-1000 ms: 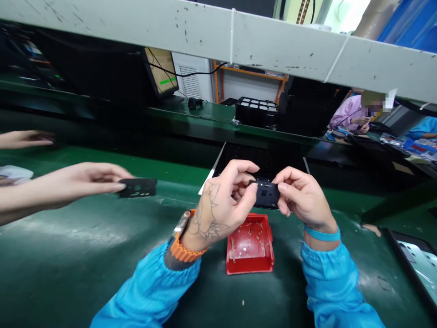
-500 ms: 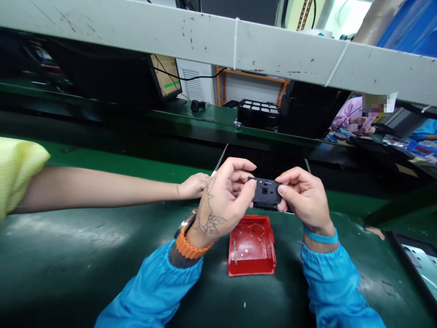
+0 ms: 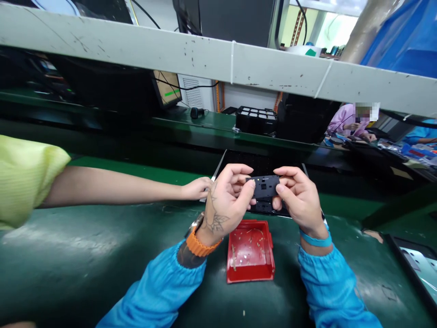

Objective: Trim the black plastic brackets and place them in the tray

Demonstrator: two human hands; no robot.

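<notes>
Between my two hands is a small flat black plastic plate [image 3: 262,187] with square cut-outs and tiny gold-coloured spots. My left hand [image 3: 229,193] pinches its left end between thumb and fingers. At the right end, my right hand [image 3: 297,193] grips it the same way. Beneath and behind the hands lies a dark tray [image 3: 235,158] with pale side edges, partly hidden by them. Closer to me, a red bin [image 3: 251,274] holds several tiny light scraps.
From the left, a co-worker's arm [image 3: 126,184] reaches to the tray's left edge. A grey beam [image 3: 273,66] crosses overhead. A black divided box [image 3: 256,120] stands behind on a green shelf. At right is another tray [image 3: 414,269] with pale plates.
The camera view has tilted up slightly. My hands still hold the black plate, which has turned slightly. The co-worker's yellow sleeve reaches further into view.
</notes>
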